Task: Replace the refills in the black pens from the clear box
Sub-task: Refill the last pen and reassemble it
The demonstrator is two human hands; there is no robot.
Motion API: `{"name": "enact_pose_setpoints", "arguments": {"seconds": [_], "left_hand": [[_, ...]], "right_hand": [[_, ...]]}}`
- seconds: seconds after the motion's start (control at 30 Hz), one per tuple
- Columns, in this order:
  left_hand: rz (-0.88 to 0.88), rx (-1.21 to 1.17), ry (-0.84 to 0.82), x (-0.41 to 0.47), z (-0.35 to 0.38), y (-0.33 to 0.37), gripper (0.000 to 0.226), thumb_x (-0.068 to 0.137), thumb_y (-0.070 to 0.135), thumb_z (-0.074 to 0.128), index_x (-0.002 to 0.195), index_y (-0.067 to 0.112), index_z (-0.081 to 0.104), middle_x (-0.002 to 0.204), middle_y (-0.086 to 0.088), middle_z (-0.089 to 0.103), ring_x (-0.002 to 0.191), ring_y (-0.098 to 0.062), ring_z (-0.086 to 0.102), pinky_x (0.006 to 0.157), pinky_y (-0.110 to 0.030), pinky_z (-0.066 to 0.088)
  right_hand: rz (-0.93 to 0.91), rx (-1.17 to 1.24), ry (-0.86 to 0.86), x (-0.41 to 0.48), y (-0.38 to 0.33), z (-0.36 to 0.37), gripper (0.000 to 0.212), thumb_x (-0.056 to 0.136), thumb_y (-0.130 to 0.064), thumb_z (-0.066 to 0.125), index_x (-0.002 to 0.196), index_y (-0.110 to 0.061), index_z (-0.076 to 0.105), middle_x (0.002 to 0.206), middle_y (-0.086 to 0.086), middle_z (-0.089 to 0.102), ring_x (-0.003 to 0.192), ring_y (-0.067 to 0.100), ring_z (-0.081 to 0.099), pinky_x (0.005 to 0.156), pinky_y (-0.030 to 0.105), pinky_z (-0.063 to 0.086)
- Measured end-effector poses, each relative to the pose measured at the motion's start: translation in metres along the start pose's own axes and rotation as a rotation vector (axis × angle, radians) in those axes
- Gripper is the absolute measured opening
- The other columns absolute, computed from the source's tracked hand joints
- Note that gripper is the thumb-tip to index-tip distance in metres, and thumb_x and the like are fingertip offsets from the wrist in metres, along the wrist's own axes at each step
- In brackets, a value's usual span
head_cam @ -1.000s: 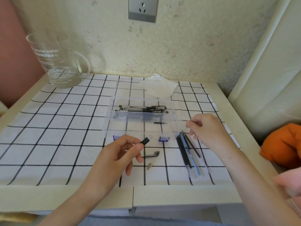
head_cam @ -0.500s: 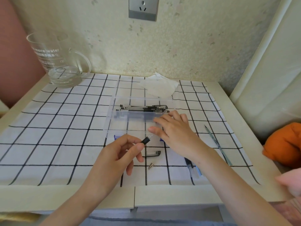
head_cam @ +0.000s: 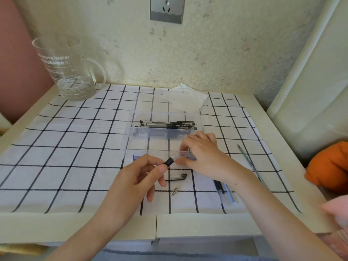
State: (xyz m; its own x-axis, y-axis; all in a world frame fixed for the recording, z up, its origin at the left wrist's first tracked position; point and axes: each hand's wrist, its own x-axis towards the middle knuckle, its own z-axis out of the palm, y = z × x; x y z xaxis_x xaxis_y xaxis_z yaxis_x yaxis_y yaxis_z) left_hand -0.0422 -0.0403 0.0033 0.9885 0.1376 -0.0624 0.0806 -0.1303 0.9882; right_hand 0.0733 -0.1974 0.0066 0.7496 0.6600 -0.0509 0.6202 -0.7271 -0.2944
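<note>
- Left hand [head_cam: 139, 178]: recorded at lower centre of the frame. Its thumb and forefinger were pinched on a pen barrel [head_cam: 170, 161] with a black grip sleeve. The barrel's clear end was pointed up and right, just beside the box's near wall.
- Right hand [head_cam: 203, 157]: placed over the near right corner of the clear box [head_cam: 130, 132], with the fingers bent down into it. Whether anything was gripped could not be told.
- Clear box: set open at centre frame on a checked cloth [head_cam: 75, 147]. The black pens [head_cam: 169, 125] were laid side by side along its far wall.
- Pen cap [head_cam: 178, 177] with clip and metal tip cone [head_cam: 175, 191]: found loose on the cloth below the left hand's fingertips.
- Bundle of refills [head_cam: 227, 194]: partly hidden under the right forearm.
- Single refill [head_cam: 246, 159]: laid diagonally at right, apart from the bundle.
- Glass jug [head_cam: 67, 72]: stood at upper left of the worktop [head_cam: 188, 223].
- Tissue [head_cam: 186, 99]: left behind the box.
</note>
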Motion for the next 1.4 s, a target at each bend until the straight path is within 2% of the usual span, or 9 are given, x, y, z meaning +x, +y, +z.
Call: {"name": "enact_pose_setpoints", "arguments": {"seconds": [0.07,0.33,0.57,0.67,0.8,0.93,1.07,1.17,1.4], "left_hand": [[0.002,0.001,-0.001,0.000,0.000,0.000,0.009,0.086,0.024,0.057,0.085,0.018,0.063,0.062,0.002,0.065,0.042,-0.010,0.043,0.044,-0.009,0.034],[0.000,-0.017,0.011,0.001,-0.001,0.001,0.010,0.083,0.027,0.057,0.084,0.019,0.064,0.062,0.003,0.065,0.042,-0.009,0.044,0.044,-0.009,0.035],[0.016,-0.020,0.025,0.001,-0.002,0.000,0.011,0.084,0.026,0.057,0.085,0.018,0.064,0.063,0.002,0.065,0.042,-0.009,0.044,0.044,-0.010,0.035],[0.006,-0.034,0.063,0.002,-0.003,-0.001,0.011,0.087,0.024,0.056,0.088,0.015,0.064,0.065,0.002,0.065,0.042,-0.010,0.044,0.044,-0.010,0.035],[0.001,-0.041,0.111,0.003,-0.004,-0.002,0.014,0.088,0.025,0.055,0.090,0.015,0.064,0.066,0.002,0.065,0.043,-0.008,0.044,0.045,-0.013,0.035],[0.006,-0.050,0.138,0.002,-0.004,0.001,0.014,0.088,0.028,0.053,0.087,0.017,0.062,0.067,0.003,0.065,0.044,-0.009,0.045,0.052,-0.023,0.038],[0.015,-0.054,0.152,0.002,-0.004,0.003,0.016,0.084,0.033,0.054,0.087,0.019,0.062,0.068,0.003,0.066,0.045,-0.009,0.045,0.054,-0.025,0.039],[0.029,-0.036,0.150,0.002,-0.004,0.001,0.011,0.087,0.027,0.054,0.089,0.018,0.061,0.068,0.004,0.066,0.045,-0.006,0.046,0.049,-0.016,0.040],[0.053,-0.062,0.120,0.002,-0.002,0.002,0.017,0.079,0.030,0.057,0.089,0.017,0.061,0.065,0.005,0.065,0.046,-0.006,0.047,0.047,-0.009,0.039]], "right_hand": [[0.043,0.162,-0.016,-0.002,0.001,-0.002,0.022,0.090,-0.039,0.057,0.103,-0.022,0.051,0.085,-0.019,0.038,0.090,0.005,0.020,0.078,0.024,0.017],[0.104,0.527,0.058,-0.006,0.007,-0.009,0.017,0.084,-0.027,0.068,0.097,-0.035,0.061,0.086,-0.015,0.063,0.107,0.010,0.047,0.089,0.028,0.038],[0.084,0.739,0.252,-0.011,0.001,-0.022,0.008,0.081,-0.016,0.071,0.082,-0.024,0.072,0.080,-0.009,0.066,0.081,-0.002,0.059,0.076,0.006,0.042],[0.113,1.004,0.288,-0.013,0.001,-0.030,0.009,0.079,-0.012,0.072,0.080,-0.021,0.074,0.081,-0.006,0.071,0.082,0.005,0.064,0.083,0.017,0.049],[0.125,1.277,0.253,-0.014,-0.003,-0.031,0.014,0.068,-0.015,0.073,0.082,-0.016,0.075,0.085,-0.003,0.074,0.090,0.008,0.066,0.098,0.029,0.045],[0.079,1.531,0.215,-0.014,-0.007,-0.027,0.016,0.067,-0.013,0.068,0.081,-0.013,0.077,0.085,0.000,0.073,0.084,0.009,0.065,0.089,0.024,0.050],[0.096,1.580,0.341,-0.012,-0.005,-0.024,0.015,0.079,-0.020,0.063,0.082,-0.012,0.075,0.071,0.002,0.063,0.072,0.012,0.056,0.079,0.023,0.051],[0.106,1.557,0.446,-0.012,-0.004,-0.025,0.017,0.088,-0.019,0.056,0.085,-0.008,0.068,0.067,0.000,0.063,0.069,0.013,0.056,0.075,0.022,0.049],[0.113,1.453,0.519,-0.012,-0.007,-0.024,0.019,0.093,-0.016,0.051,0.085,-0.009,0.066,0.067,-0.005,0.065,0.070,0.009,0.059,0.076,0.023,0.048]]}}
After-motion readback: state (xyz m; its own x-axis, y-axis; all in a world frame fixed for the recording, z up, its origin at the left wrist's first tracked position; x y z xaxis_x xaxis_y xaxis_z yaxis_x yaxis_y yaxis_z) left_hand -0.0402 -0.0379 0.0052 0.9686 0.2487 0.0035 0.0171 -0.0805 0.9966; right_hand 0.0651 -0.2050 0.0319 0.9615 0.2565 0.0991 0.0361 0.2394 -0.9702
